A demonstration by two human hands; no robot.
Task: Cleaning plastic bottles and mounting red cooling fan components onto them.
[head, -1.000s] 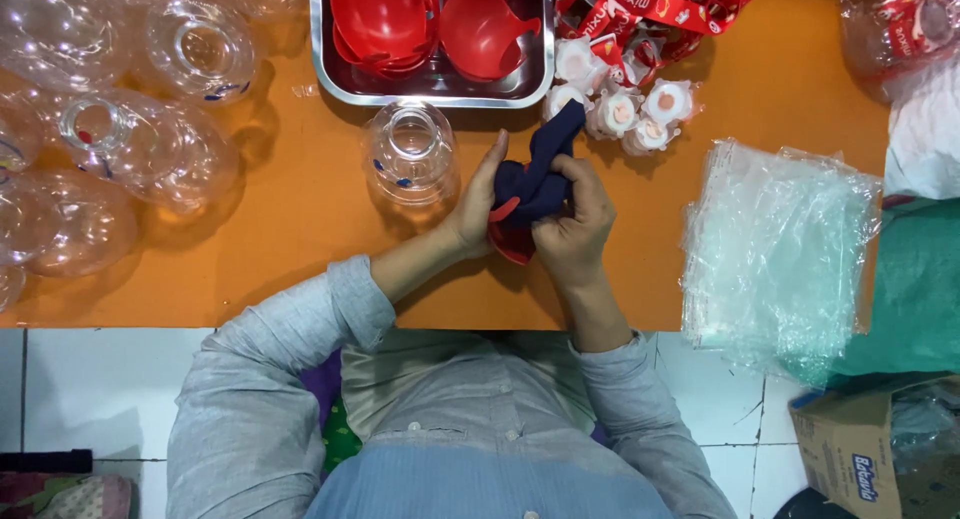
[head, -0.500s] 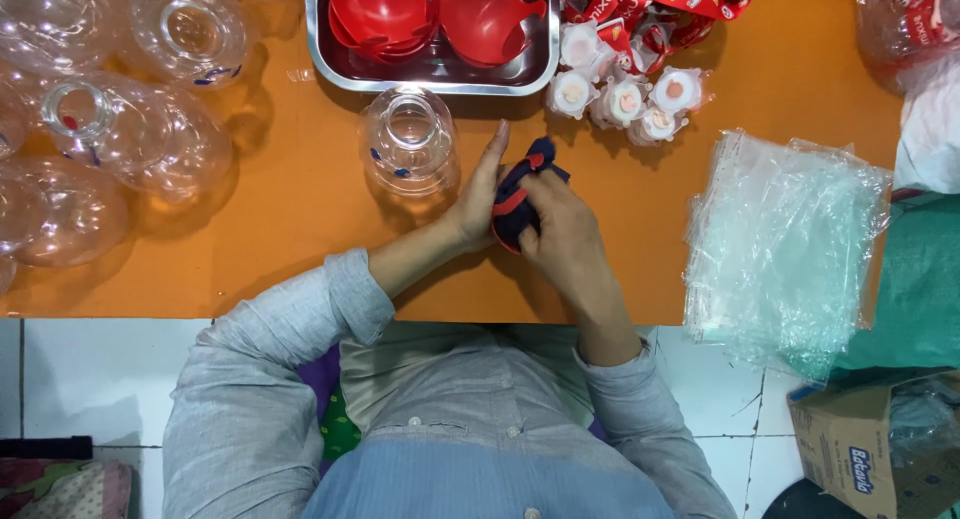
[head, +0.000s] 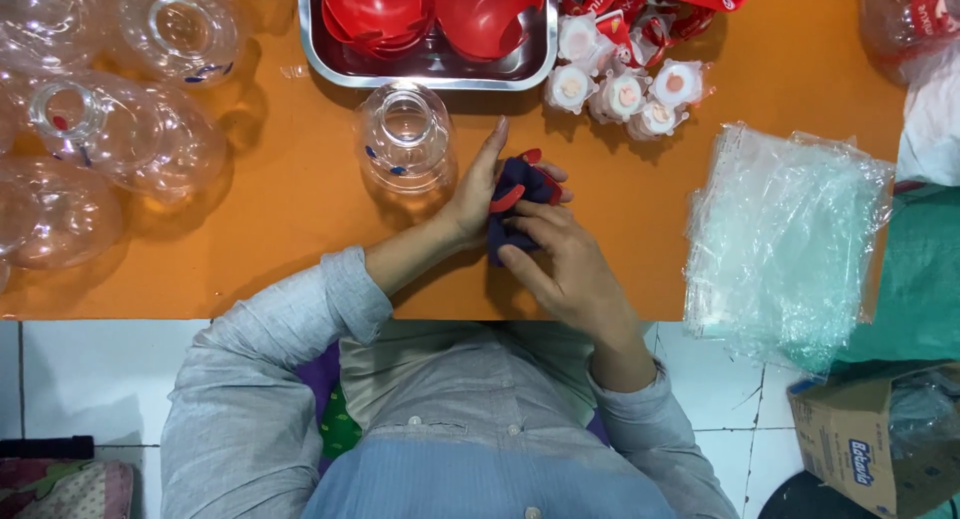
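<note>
A dark blue cloth with red trim point(head: 520, 194) is bunched between both hands on the orange table point(head: 280, 229). My left hand point(head: 478, 184) cups its left side, fingers pointing up. From the right, my right hand point(head: 562, 264) presses and folds it with the fingers. A clear plastic jar point(head: 405, 139) stands upright just left of my left hand, its mouth facing up.
A steel tray point(head: 430, 71) holding red plastic pieces sits at the top centre. Small white caps point(head: 625, 94) and red wrappers lie to its right. Several clear jars point(head: 130, 139) crowd the left. A stack of clear plastic bags point(head: 785, 234) lies at the right, a cardboard box point(head: 865, 459) below.
The cloth has been rolled from a loose upright strip into a tighter bundle. My right hand has slid down over it; my left hand stays beside it.
</note>
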